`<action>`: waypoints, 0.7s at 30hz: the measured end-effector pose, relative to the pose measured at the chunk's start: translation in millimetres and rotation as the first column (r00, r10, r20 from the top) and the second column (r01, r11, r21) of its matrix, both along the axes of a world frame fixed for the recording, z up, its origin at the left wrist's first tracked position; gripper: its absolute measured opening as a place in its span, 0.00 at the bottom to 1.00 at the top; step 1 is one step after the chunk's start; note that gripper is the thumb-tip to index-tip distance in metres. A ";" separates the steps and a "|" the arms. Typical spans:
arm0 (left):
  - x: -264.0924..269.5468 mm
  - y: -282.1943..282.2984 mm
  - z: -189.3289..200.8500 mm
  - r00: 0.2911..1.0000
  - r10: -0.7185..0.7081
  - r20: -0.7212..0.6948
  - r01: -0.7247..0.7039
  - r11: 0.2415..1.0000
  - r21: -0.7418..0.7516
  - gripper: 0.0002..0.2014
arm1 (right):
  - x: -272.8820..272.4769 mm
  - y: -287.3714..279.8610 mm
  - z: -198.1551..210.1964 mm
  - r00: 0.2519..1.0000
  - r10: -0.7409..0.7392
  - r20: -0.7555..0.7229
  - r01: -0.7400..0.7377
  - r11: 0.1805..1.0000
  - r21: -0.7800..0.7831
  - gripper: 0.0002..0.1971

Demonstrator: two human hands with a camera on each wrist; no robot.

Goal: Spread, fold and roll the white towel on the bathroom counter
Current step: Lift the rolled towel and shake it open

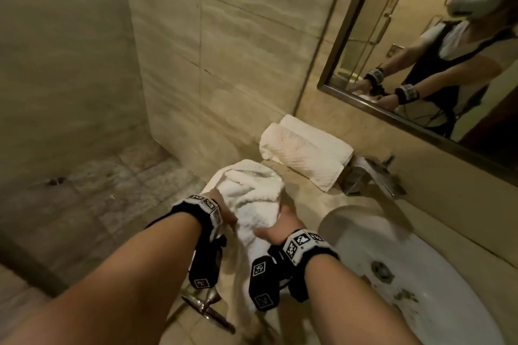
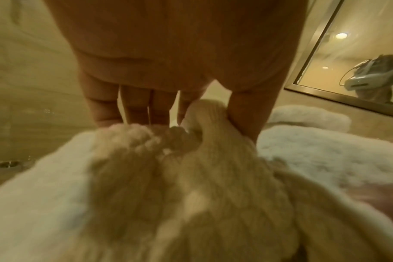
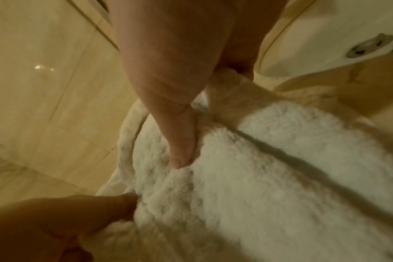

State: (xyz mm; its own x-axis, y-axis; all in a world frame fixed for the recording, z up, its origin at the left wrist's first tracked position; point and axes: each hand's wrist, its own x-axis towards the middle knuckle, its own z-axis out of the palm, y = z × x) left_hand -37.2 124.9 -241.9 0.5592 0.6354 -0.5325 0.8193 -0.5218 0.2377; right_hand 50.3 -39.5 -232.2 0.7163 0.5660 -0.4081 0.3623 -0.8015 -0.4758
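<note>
The white towel (image 1: pixel 253 194) lies bunched in a loose heap on the beige counter (image 1: pixel 305 193), left of the sink, with part of it hanging over the front edge. My left hand (image 1: pixel 224 211) holds its left side. In the left wrist view a fold of the towel (image 2: pixel 204 177) is pinched between the thumb and the straight fingers (image 2: pixel 135 109) of the left hand (image 2: pixel 191 124). My right hand (image 1: pixel 276 225) grips the right side. In the right wrist view the right hand (image 3: pixel 209 117) has its thumb pressed into the towel (image 3: pixel 269 168) and its fingers curled round a fold.
Two rolled white towels (image 1: pixel 302 154) lie at the back of the counter by the chrome faucet (image 1: pixel 370 176). The white sink basin (image 1: pixel 420 255) is on the right. A mirror (image 1: pixel 420 36) hangs above. A metal bar (image 1: pixel 207 311) sticks out below the counter edge. The shower floor (image 1: pixel 84 176) lies to the left.
</note>
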 end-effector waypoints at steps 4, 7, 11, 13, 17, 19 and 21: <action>3.6 1.7 11.0 0.999 -0.050 0.017 0.050 0.999 0.002 0.28 | -3.6 6.3 3.7 0.999 0.033 0.004 -0.032 0.998 -0.045 0.33; 9.9 -3.0 31.4 0.990 -0.136 0.040 0.133 0.988 0.074 0.26 | -3.2 -3.1 20.3 1.000 0.010 0.024 -0.011 1.000 0.029 0.29; 10.2 -32.3 69.1 0.971 -0.220 0.091 0.205 0.968 0.145 0.25 | -6.6 -34.8 52.5 0.995 -0.040 0.086 0.029 0.991 0.128 0.31; 10.9 -54.7 84.4 0.951 -0.279 0.130 0.259 0.954 0.152 0.24 | -11.3 -63.6 69.5 0.993 -0.082 0.085 0.065 0.981 0.181 0.29; 8.4 -119.5 109.1 0.899 -0.335 0.281 0.313 0.942 0.121 0.25 | -31.3 -138.8 107.3 0.976 -0.159 0.150 0.124 0.968 0.219 0.30; 5.7 -159.8 121.8 0.866 -0.382 0.324 0.348 0.924 0.159 0.24 | -42.9 -182.0 123.3 0.958 -0.204 0.203 0.160 0.964 0.214 0.30; 0.6 -209.0 137.1 0.831 -0.448 0.329 0.402 0.893 0.200 0.23 | -55.9 -231.0 135.8 0.936 -0.250 0.246 0.199 0.956 0.215 0.32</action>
State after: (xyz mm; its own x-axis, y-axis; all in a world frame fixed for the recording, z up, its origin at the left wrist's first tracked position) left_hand -36.6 -84.1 -104.8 0.9249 0.3349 -0.1800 0.3796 -0.8414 0.3846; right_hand -5.6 -270.5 -96.4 0.9013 0.4241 -0.0879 0.3171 -0.7845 -0.5330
